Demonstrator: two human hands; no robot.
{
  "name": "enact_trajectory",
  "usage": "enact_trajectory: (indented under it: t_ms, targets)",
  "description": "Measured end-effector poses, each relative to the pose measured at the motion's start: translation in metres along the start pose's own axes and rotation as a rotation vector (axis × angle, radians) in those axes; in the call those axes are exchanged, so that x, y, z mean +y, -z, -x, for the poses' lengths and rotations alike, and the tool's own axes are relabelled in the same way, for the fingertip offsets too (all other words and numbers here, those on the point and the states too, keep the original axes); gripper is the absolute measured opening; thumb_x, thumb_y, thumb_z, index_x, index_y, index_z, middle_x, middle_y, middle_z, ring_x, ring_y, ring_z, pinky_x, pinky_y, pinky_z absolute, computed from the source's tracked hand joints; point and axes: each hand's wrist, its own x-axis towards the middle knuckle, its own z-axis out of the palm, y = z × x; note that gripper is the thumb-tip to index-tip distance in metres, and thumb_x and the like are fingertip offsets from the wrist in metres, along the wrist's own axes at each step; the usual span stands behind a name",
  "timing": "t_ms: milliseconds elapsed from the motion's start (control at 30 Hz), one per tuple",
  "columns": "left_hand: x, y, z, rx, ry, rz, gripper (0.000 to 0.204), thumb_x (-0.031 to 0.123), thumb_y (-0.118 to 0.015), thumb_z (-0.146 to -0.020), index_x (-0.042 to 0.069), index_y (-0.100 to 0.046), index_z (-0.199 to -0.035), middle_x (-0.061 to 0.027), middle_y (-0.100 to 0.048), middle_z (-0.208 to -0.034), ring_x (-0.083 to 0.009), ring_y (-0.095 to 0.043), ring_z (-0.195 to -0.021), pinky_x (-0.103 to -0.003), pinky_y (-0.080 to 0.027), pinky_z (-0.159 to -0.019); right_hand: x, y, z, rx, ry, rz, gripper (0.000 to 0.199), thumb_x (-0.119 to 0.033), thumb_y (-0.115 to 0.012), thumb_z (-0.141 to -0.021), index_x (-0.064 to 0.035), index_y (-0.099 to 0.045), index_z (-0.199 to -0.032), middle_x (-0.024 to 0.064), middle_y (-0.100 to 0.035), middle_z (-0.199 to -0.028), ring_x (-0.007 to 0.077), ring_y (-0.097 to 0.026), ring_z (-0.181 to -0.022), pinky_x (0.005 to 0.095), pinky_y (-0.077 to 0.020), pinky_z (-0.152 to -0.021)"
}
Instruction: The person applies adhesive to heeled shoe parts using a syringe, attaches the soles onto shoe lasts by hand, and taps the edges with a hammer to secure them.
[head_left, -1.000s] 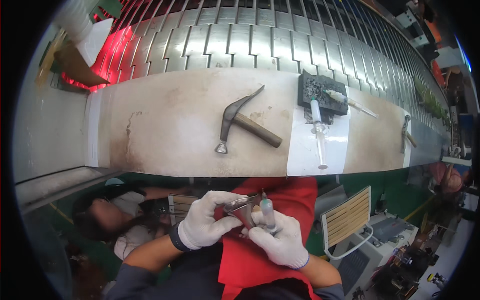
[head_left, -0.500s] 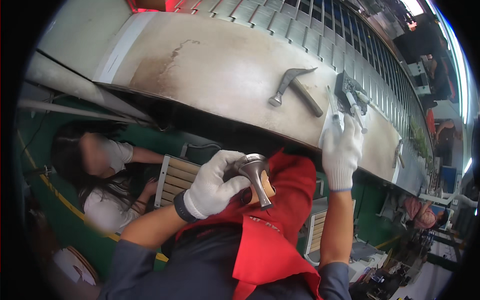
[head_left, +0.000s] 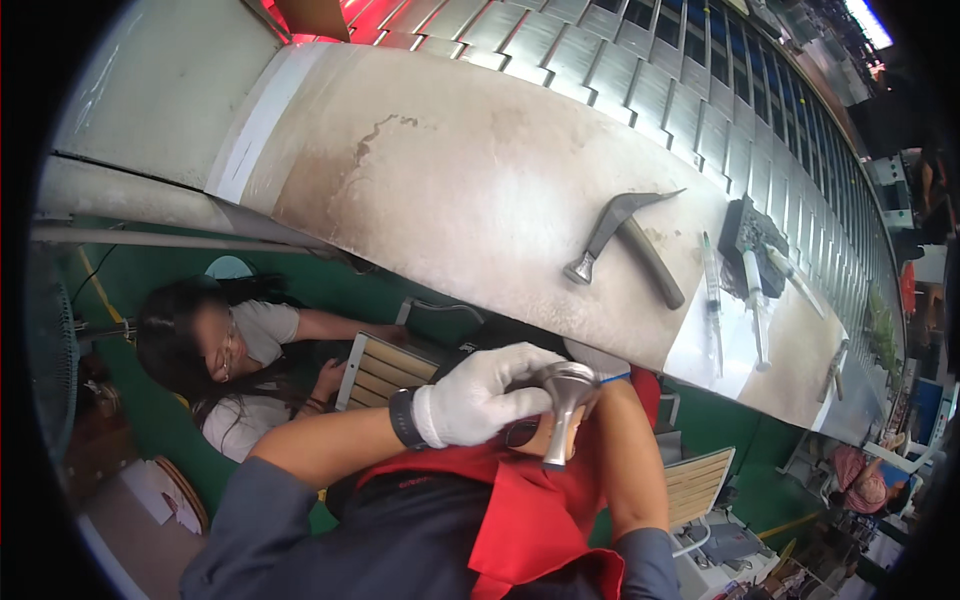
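A high-heeled shoe (head_left: 568, 405), shiny grey with a tan sole, is held over my lap with its heel pointing down. My left hand (head_left: 485, 398), in a white knit glove, is closed around it from the left. My right hand (head_left: 603, 362), gloved in white with a blue cuff, is behind the shoe near the table edge. Its fingers are hidden, so its grip does not show. Beyond the hands, a hammer (head_left: 650, 262) with a curved metal head lies on the worn table (head_left: 440, 180).
Syringes (head_left: 755, 300) lie on white paper (head_left: 690, 345) beside a dark block (head_left: 742, 232). A slatted metal conveyor (head_left: 600, 60) runs along the table's far side. At left, a person (head_left: 265, 345) sits near a slatted chair (head_left: 385, 372); another slatted chair (head_left: 700, 485) stands at right.
My right hand has drawn back from the syringes on the table to behind the shoe. My left hand still holds the shoe. The whole view has shifted.
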Motion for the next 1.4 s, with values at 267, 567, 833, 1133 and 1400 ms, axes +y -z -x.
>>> enact_trajectory:
  t_ms: [267,567,833,1133,1400]
  targets:
    - [-0.022,0.047,-0.001,0.14,-0.241,-0.577,0.058,0.051,-0.057,-0.117,-0.002,-0.079,-0.126,-0.0247,-0.081,-0.123,-0.0438,-0.078,-0.117,-0.048,-0.061,-0.104,0.017,0.016,-0.015,-0.386,-0.235,0.158,0.058,-0.05,-0.06,-0.112,-0.0042,-0.071,-0.146,0.0278,-0.075,-0.139,0.052,-0.072,-0.123,0.0609,-0.0554,-0.11]
    - [-0.062,0.205,-0.074,0.245,0.051,-1.747,0.046,0.031,-0.056,-0.115,0.004,-0.07,-0.15,-0.024,-0.068,-0.155,-0.0407,-0.064,-0.142,-0.053,-0.05,-0.122,0.012,0.034,-0.002,-0.407,-0.231,0.141,0.057,-0.048,-0.061,-0.112,-0.0039,-0.072,-0.146,0.0278,-0.075,-0.138,0.0517,-0.072,-0.122,0.0605,-0.0554,-0.109]
    - [-0.048,0.242,-0.057,0.291,0.118,-1.799,0.045,0.03,-0.058,-0.113,0.005,-0.072,-0.147,-0.0231,-0.07,-0.151,-0.0414,-0.066,-0.138,-0.052,-0.052,-0.118,-0.006,-0.019,-0.036,-0.357,-0.2,0.118,0.056,-0.047,-0.061,-0.112,-0.0035,-0.072,-0.146,0.0278,-0.076,-0.137,0.0514,-0.072,-0.122,0.0602,-0.0553,-0.109]
    - [-0.047,0.251,-0.059,0.324,0.132,-1.803,0.043,0.028,-0.059,-0.11,0.006,-0.074,-0.145,-0.022,-0.072,-0.147,-0.0423,-0.069,-0.132,-0.052,-0.054,-0.115,-0.009,-0.035,-0.048,-0.354,-0.243,0.117,0.055,-0.045,-0.062,-0.112,-0.0031,-0.072,-0.146,0.0279,-0.076,-0.136,0.0511,-0.073,-0.121,0.0598,-0.0553,-0.109]
    - [-0.128,0.175,-0.088,0.428,-0.007,-1.424,0.042,0.026,-0.061,-0.108,0.007,-0.075,-0.142,-0.0211,-0.074,-0.143,-0.0431,-0.071,-0.127,-0.051,-0.056,-0.111,-0.006,-0.024,-0.033,-0.374,-0.235,0.139,0.054,-0.044,-0.063,-0.112,-0.0028,-0.072,-0.145,0.0279,-0.076,-0.135,0.0509,-0.073,-0.121,0.0594,-0.0553,-0.109]
